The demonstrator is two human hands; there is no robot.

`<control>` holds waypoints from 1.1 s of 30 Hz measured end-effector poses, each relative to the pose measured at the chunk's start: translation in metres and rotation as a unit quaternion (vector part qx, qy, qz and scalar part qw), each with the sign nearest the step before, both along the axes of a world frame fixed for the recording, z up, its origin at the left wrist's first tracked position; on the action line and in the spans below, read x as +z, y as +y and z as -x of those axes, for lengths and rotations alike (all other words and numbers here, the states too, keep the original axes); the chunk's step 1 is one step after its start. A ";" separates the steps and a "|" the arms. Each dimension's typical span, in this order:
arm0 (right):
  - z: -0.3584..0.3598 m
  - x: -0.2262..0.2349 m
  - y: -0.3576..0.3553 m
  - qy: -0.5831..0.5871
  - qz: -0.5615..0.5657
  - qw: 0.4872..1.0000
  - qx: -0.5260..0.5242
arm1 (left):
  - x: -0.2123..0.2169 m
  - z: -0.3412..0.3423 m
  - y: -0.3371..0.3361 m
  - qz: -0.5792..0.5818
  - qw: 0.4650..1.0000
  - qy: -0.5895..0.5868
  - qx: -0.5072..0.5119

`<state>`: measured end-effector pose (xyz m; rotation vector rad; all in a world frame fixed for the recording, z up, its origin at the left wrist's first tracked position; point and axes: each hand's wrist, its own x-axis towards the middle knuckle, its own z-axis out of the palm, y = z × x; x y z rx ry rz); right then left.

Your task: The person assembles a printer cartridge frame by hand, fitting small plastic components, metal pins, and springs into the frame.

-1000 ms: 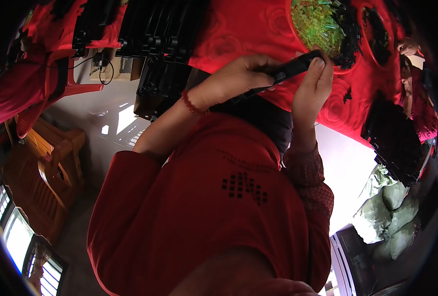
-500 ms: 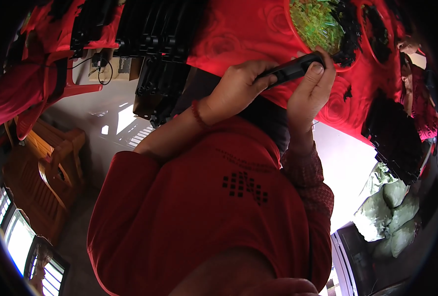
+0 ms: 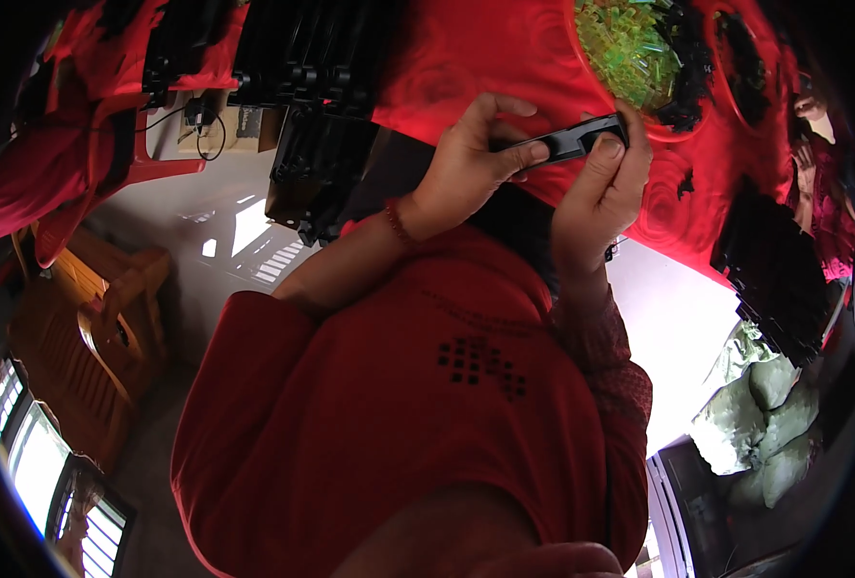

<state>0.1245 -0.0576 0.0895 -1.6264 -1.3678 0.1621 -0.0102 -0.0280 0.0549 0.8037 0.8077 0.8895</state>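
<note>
Both my hands hold a long, narrow black plastic part (image 3: 576, 141) above the near edge of the red-covered table (image 3: 505, 58). My left hand (image 3: 466, 169), with a red bracelet at the wrist, pinches the part's left end between thumb and fingers, its index finger raised off it. My right hand (image 3: 596, 197) grips the right end, the thumb pressed on its recessed face. Just beyond sits a red bowl (image 3: 589, 67) of small green and yellow translucent pieces (image 3: 630, 48), with small black pieces (image 3: 683, 72) along its right side.
Rows of long black parts (image 3: 302, 58) lie on the table's left. A second red bowl (image 3: 726, 87) holds dark pieces. At right are a black heap (image 3: 769, 270), another person's hand (image 3: 805, 169) and pale sacks (image 3: 784, 414). A red chair (image 3: 148, 171) and wooden bench (image 3: 90, 356) stand left.
The black part has turned in my hands, showing more of its recessed face. My left index finger has lifted away from it, and the left thumb now lies along its end.
</note>
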 end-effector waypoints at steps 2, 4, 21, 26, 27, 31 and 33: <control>0.000 -0.001 0.003 0.013 0.009 1.000 0.007 | -0.003 0.001 0.000 0.017 0.999 -0.004 -0.030; -0.001 -0.001 0.005 0.038 0.029 0.999 0.014 | -0.011 0.001 0.003 0.014 0.999 -0.013 -0.050; -0.030 -0.032 0.016 0.166 0.144 0.976 -0.012 | 0.006 0.027 0.041 0.053 0.962 0.059 -0.263; -0.037 -0.048 0.006 0.215 0.209 0.954 -0.016 | 0.001 0.023 0.035 -0.365 0.847 0.319 -0.220; -0.040 -0.046 0.005 0.212 0.204 0.956 -0.018 | 0.006 0.023 0.033 -0.381 0.795 0.414 -0.227; -0.054 -0.030 0.011 0.072 0.261 0.963 -0.007 | 0.008 0.020 0.040 -0.438 0.731 0.485 -0.195; -0.064 -0.023 0.025 0.083 0.179 0.980 -0.028 | 0.003 0.012 0.047 -0.474 0.712 0.491 -0.169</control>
